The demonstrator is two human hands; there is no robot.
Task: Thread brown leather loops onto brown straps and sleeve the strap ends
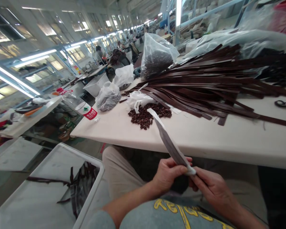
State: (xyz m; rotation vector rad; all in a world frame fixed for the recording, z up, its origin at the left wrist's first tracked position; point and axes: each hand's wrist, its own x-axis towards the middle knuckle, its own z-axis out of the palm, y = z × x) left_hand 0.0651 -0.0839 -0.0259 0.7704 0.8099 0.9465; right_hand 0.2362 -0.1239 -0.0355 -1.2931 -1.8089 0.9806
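Note:
My left hand [169,174] and my right hand [208,184] meet over my lap, below the table edge. Both pinch the lower end of a thin strap [168,143] in a clear plastic sleeve, which rises up and to the left. Ahead on the white table [205,140] lies a small heap of dark brown loops [146,116]. A large pile of long dark brown straps [212,82] spreads across the table's far side.
Tied plastic bags [109,95] and a large clear bag of dark pieces [156,55] stand at the table's left end. A water bottle [82,108] lies near the corner. A white bin [50,187] with a few straps sits at my left. Black scissors [284,103] lie far right.

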